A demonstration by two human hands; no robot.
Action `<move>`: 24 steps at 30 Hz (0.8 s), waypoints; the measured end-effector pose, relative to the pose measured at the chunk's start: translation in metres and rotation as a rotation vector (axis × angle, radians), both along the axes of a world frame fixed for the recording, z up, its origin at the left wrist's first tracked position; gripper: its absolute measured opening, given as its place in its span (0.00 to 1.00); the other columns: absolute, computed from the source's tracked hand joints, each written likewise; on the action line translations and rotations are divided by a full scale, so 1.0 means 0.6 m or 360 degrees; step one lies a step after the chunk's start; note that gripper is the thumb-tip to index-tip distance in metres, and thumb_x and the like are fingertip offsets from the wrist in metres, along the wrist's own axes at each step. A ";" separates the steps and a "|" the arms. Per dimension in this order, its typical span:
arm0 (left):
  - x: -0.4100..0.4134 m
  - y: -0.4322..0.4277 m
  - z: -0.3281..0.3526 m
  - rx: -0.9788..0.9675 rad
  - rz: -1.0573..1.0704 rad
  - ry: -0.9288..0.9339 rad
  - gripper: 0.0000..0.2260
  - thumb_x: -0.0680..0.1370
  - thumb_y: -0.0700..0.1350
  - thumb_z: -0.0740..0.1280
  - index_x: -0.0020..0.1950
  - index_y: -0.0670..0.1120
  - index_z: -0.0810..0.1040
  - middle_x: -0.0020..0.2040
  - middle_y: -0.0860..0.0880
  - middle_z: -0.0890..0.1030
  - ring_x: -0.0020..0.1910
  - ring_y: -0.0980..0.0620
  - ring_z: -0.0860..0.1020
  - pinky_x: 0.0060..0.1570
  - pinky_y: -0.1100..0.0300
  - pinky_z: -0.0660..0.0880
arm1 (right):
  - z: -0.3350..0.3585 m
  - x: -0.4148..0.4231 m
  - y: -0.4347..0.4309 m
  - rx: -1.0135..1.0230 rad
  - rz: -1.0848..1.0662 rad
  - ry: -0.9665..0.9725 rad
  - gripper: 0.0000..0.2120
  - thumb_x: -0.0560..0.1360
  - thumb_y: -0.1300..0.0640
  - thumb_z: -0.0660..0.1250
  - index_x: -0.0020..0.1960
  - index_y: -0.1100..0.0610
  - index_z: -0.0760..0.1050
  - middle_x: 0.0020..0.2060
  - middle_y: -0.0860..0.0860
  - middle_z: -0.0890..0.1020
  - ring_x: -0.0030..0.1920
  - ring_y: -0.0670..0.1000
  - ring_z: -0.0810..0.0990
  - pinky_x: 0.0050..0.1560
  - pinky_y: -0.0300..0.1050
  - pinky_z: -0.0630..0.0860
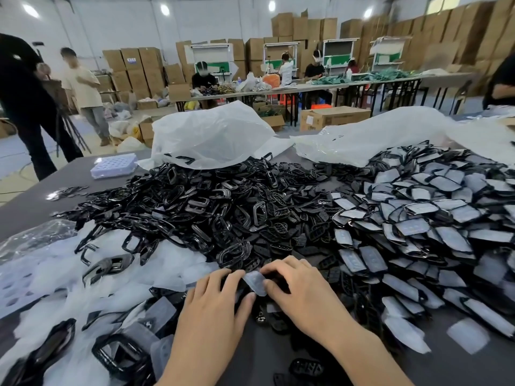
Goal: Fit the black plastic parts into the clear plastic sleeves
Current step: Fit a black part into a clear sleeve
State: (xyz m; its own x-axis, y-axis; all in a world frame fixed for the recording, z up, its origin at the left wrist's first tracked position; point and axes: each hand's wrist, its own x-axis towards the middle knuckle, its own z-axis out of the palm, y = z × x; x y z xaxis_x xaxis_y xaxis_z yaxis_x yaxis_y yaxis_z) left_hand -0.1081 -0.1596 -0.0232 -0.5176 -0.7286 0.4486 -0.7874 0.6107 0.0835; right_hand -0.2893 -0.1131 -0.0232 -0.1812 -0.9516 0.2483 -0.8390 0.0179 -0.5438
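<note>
Low in the middle of the view, my left hand [220,299] and my right hand [295,285] meet over one clear plastic sleeve [255,281]. Both pinch it between thumb and fingers. A black plastic part [243,291] shows dark under my left fingers, mostly hidden; whether it sits inside the sleeve is unclear. A big heap of loose black parts [217,207] fills the table's centre. To the right lies a pile of sleeved parts [434,224]. Empty clear sleeves [92,274] spread at the left.
Two large white plastic bags [211,135] lie behind the heaps on the grey table [30,204]. A clear tray [114,165] sits at the table's far left. People stand at left; others sit at long tables before stacked cardboard boxes [418,48].
</note>
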 end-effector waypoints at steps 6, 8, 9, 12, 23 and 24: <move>-0.002 0.000 0.005 0.0057 -0.0012 0.0268 0.07 0.74 0.47 0.73 0.51 0.51 0.81 0.45 0.55 0.81 0.45 0.48 0.81 0.43 0.53 0.79 | 0.000 0.008 -0.001 -0.0082 -0.0065 -0.0060 0.13 0.83 0.41 0.58 0.65 0.40 0.74 0.58 0.35 0.73 0.59 0.39 0.71 0.62 0.40 0.68; -0.003 -0.001 0.005 0.0067 -0.0006 0.0318 0.06 0.74 0.46 0.73 0.50 0.51 0.80 0.44 0.55 0.81 0.45 0.49 0.80 0.43 0.53 0.78 | 0.007 0.010 -0.006 -0.0150 -0.0094 -0.0110 0.15 0.83 0.42 0.57 0.67 0.42 0.74 0.60 0.35 0.72 0.60 0.39 0.72 0.63 0.40 0.70; -0.003 -0.001 0.004 0.0073 -0.0005 0.0342 0.06 0.75 0.45 0.73 0.50 0.51 0.80 0.44 0.56 0.81 0.45 0.49 0.80 0.44 0.54 0.78 | 0.012 0.010 -0.012 -0.0180 -0.0110 -0.0119 0.16 0.83 0.43 0.57 0.68 0.43 0.73 0.61 0.37 0.73 0.61 0.40 0.72 0.64 0.41 0.71; -0.002 -0.003 0.002 0.0139 0.0012 0.0439 0.05 0.77 0.47 0.68 0.53 0.52 0.78 0.47 0.57 0.80 0.49 0.52 0.78 0.47 0.56 0.76 | 0.031 0.013 -0.044 -0.0167 -0.0126 -0.0140 0.17 0.84 0.45 0.58 0.71 0.45 0.72 0.63 0.43 0.75 0.63 0.46 0.73 0.66 0.46 0.71; -0.007 0.002 0.010 0.0140 0.0065 0.0314 0.05 0.80 0.51 0.63 0.52 0.55 0.78 0.48 0.59 0.80 0.48 0.53 0.78 0.50 0.57 0.74 | 0.025 0.026 -0.098 -0.0013 -0.0164 -0.0247 0.08 0.81 0.49 0.66 0.57 0.51 0.77 0.55 0.47 0.76 0.58 0.51 0.72 0.60 0.42 0.71; -0.007 0.002 0.010 0.0155 0.0066 0.0305 0.06 0.81 0.52 0.62 0.53 0.56 0.79 0.49 0.59 0.80 0.50 0.54 0.78 0.52 0.57 0.74 | 0.027 0.022 -0.090 -0.0076 -0.0186 -0.0376 0.05 0.81 0.50 0.66 0.55 0.50 0.77 0.52 0.45 0.76 0.55 0.49 0.74 0.55 0.34 0.70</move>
